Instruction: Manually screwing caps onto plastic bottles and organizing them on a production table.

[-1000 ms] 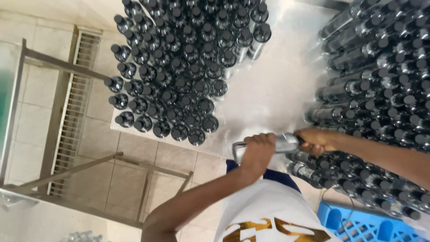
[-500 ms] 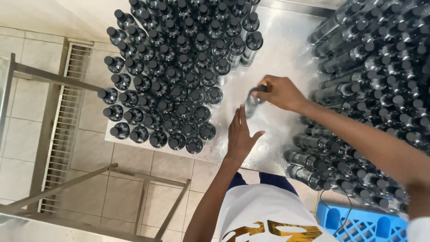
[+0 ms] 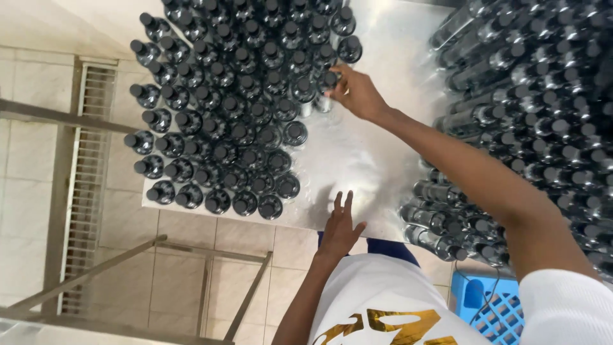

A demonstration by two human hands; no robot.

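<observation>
Bottles with dark caps stand upright in a tight group (image 3: 236, 108) on the steel desk (image 3: 357, 160), beyond my left hand and to the left of my right hand; my right hand (image 3: 357, 92) reaches far forward and its fingers grasp one clear bottle (image 3: 327, 86) at the near right edge of that group, touching its neighbours; my left hand (image 3: 341, 230) lies flat near the front edge of the desk, fingers spread and released, holding nothing; to the right of my right arm a big pile of bottles lying on their sides (image 3: 523, 96) covers the desk; below that pile, near my right elbow, a blue plastic crate (image 3: 491, 306) shows; under the desk edge I see the tiled floor (image 3: 179, 249).
</observation>
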